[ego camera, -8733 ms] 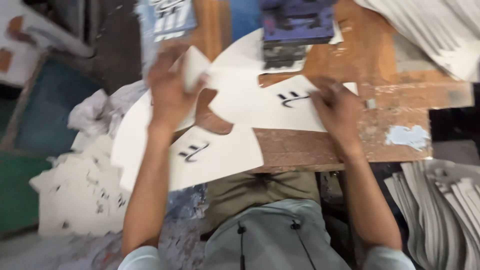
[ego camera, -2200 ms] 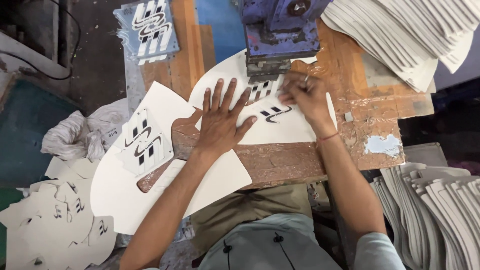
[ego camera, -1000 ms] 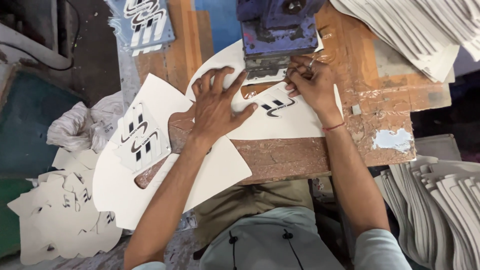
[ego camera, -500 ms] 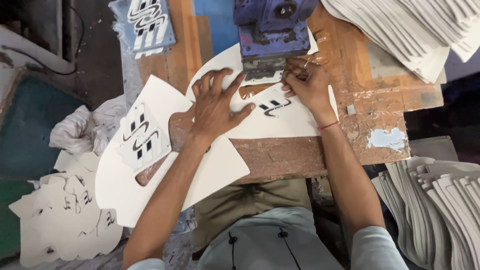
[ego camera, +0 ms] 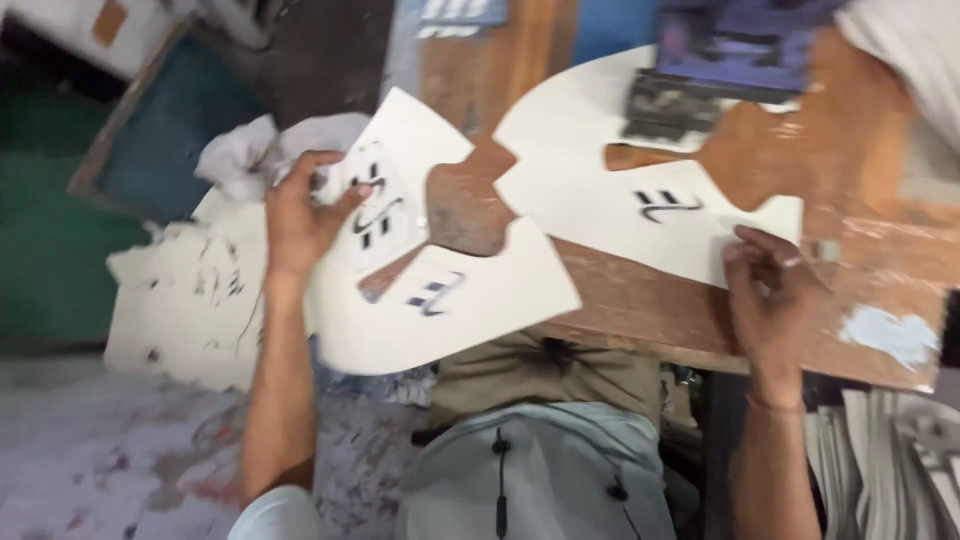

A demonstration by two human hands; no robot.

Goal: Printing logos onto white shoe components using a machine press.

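Note:
My left hand (ego camera: 298,212) grips the left edge of a white cut-out sheet (ego camera: 440,290) with dark stamped marks, held off the left end of the wooden bench (ego camera: 650,320). Another white cut-out sheet (ego camera: 600,190) with one dark mark lies on the bench under the blue-purple stamping machine (ego camera: 735,50). My right hand (ego camera: 770,295) rests with fingers curled on that sheet's lower right corner. The picture is blurred by motion.
A stack of marked white sheets (ego camera: 175,300) lies low at the left, beside crumpled white cloth (ego camera: 245,155) and a blue-green box (ego camera: 150,130). More white sheets (ego camera: 890,450) stand at the lower right. A pale blue patch (ego camera: 885,335) marks the bench.
My left hand has left the sheet under the machine and moved left, now gripping the other stamped sheet. My right hand slid down from the machine to the sheet's corner. The camera swung left.

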